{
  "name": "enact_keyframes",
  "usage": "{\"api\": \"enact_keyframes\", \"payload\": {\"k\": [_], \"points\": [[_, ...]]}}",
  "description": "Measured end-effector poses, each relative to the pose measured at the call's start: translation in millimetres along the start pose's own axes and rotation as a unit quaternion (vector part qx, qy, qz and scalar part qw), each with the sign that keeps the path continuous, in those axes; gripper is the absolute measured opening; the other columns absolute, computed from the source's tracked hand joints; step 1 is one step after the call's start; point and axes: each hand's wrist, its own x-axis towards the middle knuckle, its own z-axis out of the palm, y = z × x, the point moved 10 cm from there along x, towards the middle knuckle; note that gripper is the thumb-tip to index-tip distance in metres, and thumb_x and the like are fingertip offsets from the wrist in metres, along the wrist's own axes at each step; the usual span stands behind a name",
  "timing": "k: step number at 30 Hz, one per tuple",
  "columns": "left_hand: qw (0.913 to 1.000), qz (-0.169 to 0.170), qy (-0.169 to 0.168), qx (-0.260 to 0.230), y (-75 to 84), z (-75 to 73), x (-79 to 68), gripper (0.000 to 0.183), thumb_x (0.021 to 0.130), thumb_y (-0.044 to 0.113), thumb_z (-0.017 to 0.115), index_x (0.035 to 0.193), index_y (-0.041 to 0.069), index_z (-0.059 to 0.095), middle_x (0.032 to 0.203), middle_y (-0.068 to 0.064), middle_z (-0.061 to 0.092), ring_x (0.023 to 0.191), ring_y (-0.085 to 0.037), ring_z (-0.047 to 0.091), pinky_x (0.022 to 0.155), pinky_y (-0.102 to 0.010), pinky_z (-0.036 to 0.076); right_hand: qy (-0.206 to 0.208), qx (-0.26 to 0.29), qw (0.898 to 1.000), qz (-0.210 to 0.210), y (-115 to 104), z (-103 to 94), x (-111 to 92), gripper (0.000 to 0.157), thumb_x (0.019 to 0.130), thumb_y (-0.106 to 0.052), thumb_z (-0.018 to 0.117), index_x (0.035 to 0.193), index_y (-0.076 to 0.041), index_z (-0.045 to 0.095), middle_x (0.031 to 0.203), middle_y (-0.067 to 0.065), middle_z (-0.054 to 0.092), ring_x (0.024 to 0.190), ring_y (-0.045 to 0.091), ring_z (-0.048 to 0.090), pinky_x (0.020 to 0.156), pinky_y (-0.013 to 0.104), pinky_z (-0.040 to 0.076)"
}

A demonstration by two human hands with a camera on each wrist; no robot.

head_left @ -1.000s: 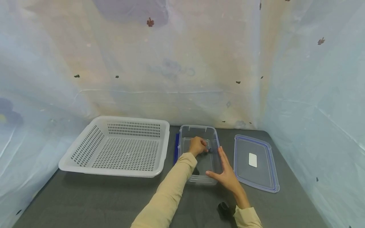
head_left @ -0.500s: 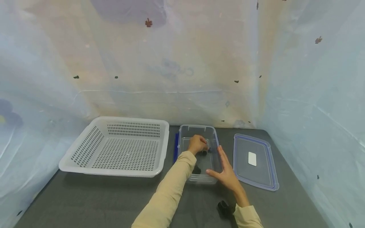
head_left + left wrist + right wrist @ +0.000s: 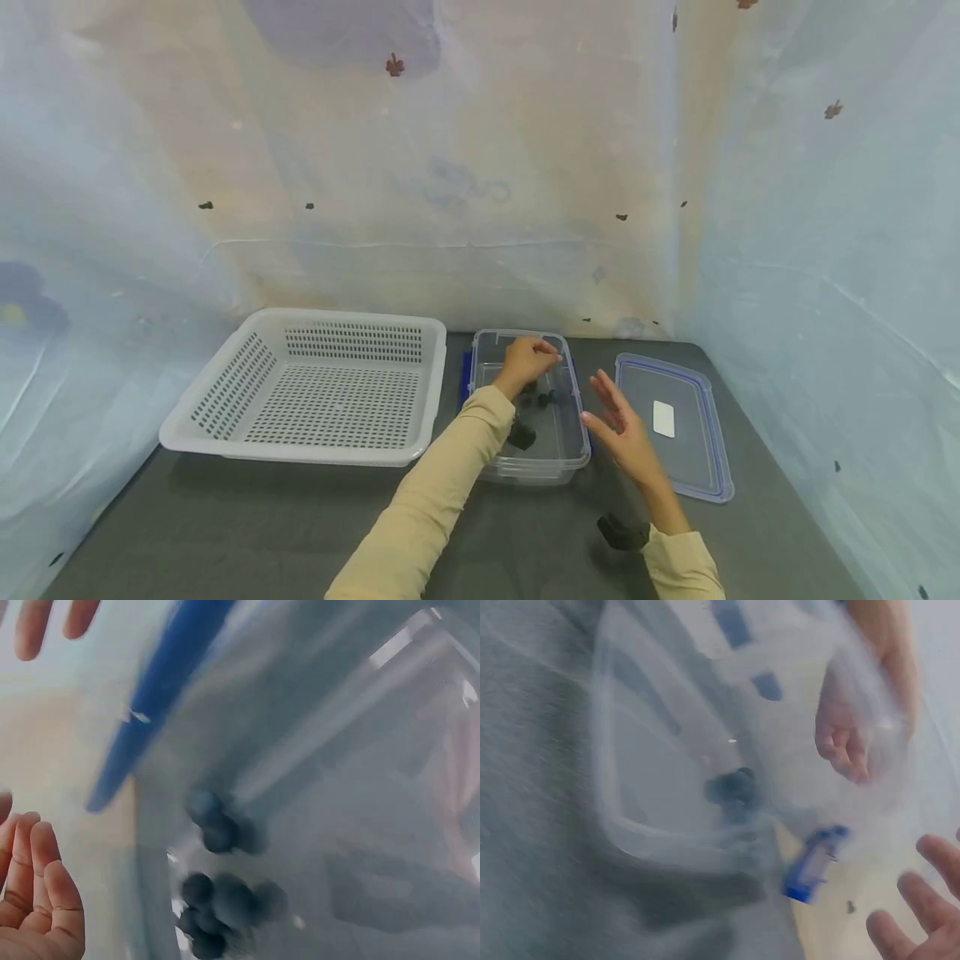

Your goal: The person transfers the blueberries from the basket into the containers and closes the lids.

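Observation:
My left hand hovers over the far part of a clear plastic box, its fingers loosely bent. No object shows between those fingers in the left wrist view. Small dark blue balls, like blueberries, lie in two little clusters on the box floor. The head view shows these berries just nearer than the left hand. To the right of the box, my right hand is raised with fingers spread and nothing in it. Its fingertips stand apart from the box wall in the right wrist view.
A white slotted basket stands left of the box. The clear lid with blue seal lies flat at the right. A blue locking flap sticks out on the box's left side. Patterned sheeting closes off the back and sides.
My left hand has risen from low inside the box and moved farther back, baring more of the berries. My right hand has left the box's right side and drawn back right.

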Motion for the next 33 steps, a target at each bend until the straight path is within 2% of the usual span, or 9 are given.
{"api": "enact_keyframes", "payload": {"k": [2,5,7,12,18,23,27,30,33], "points": [[0.9996,-0.003,0.0,-0.03,5.9,-0.9,-0.7,0.013,0.09,0.015,0.068,0.096,0.006,0.074,0.077,0.0,0.068,0.068,-0.011,0.062,0.062,-0.023,0.05,0.005,0.015,1.0,0.0,-3,-9.7,2,0.067,0.096,-0.001,0.057,0.154,-0.006,0.023,0.149,0.024,0.035,0.136,0.039,0.03,0.107,0.046,0.032],[0.9962,-0.011,0.004,-0.086,14.2,-0.7,-1.6,0.016,0.091,0.01,0.062,0.101,0.004,0.072,0.081,-0.003,0.069,0.071,-0.013,0.061,0.063,-0.025,0.049,0.016,0.016,1.0,0.006,-4,-25.7,4,0.065,0.097,-0.003,0.056,0.153,-0.007,0.024,0.144,0.026,0.041,0.132,0.033,0.039,0.099,0.022,0.04],[0.9934,-0.012,0.012,-0.114,21.2,0.2,-2.8,0.018,0.091,0.009,0.061,0.104,0.003,0.072,0.085,-0.005,0.069,0.073,-0.016,0.064,0.063,-0.025,0.05,0.021,0.006,1.0,0.008,-4,-37.6,5,0.061,0.098,-0.004,0.056,0.152,-0.005,0.027,0.141,0.028,0.044,0.129,0.024,0.045,0.094,0.016,0.041],[0.9907,-0.008,0.025,-0.133,42.1,10.8,-9.0,0.019,0.093,0.012,0.062,0.11,0.007,0.07,0.092,-0.003,0.069,0.084,-0.018,0.066,0.07,-0.027,0.052,0.021,-0.031,0.999,0.037,4,-74.9,4,0.054,0.1,-0.009,0.054,0.15,-0.005,0.034,0.135,0.025,0.052,0.115,0.0,0.053,0.092,0.014,0.041],[0.9826,-0.044,0.024,-0.179,54.0,42.1,-24.2,0.02,0.091,0.01,0.063,0.11,0.011,0.067,0.094,0.002,0.064,0.089,-0.018,0.061,0.078,-0.035,0.051,0.015,-0.062,0.995,0.076,18,-123.3,-4,0.056,0.102,-0.016,0.051,0.152,-0.006,0.027,0.129,-0.003,0.061,0.11,-0.007,0.053,0.086,0.01,0.04],[0.9762,-0.063,0.029,-0.206,54.0,68.6,-34.3,0.027,0.088,0.005,0.063,0.115,0.009,0.063,0.092,0.001,0.06,0.084,-0.017,0.059,0.074,-0.035,0.051,0.04,-0.028,0.996,0.079,32,-152.4,-10,0.041,0.103,-0.01,0.049,0.143,-0.01,0.041,0.116,-0.019,0.063,0.103,-0.004,0.058,0.082,0.011,0.044],[0.973,-0.081,0.043,-0.212,48.6,86.8,-42.1,0.031,0.083,0.001,0.064,0.113,0.008,0.062,0.096,-0.002,0.058,0.088,-0.018,0.057,0.077,-0.036,0.052,0.069,-0.035,0.993,0.092,44,-167.4,-16,0.029,0.102,-0.01,0.051,0.13,-0.016,0.049,0.109,-0.026,0.06,0.099,-0.006,0.058,0.078,0.012,0.046],[0.9755,-0.092,0.049,-0.194,44.4,102.5,-50.7,0.036,0.077,-0.002,0.063,0.111,0.007,0.061,0.1,-0.005,0.059,0.093,-0.021,0.057,0.081,-0.037,0.051,0.086,-0.05,0.989,0.107,54,-176.8,-24,0.026,0.101,-0.01,0.053,0.126,-0.016,0.052,0.106,-0.029,0.058,0.096,-0.01,0.055,0.076,0.011,0.046],[0.9784,-0.1,0.033,-0.178,41.4,122.1,-61.8,0.043,0.074,-0.003,0.061,0.116,0.007,0.057,0.104,-0.007,0.057,0.098,-0.025,0.054,0.087,-0.039,0.048,0.106,-0.061,0.984,0.132,67,-187.3,-34,0.024,0.1,-0.01,0.055,0.123,-0.015,0.054,0.102,-0.028,0.058,0.093,-0.012,0.054,0.073,0.01,0.045]]}}
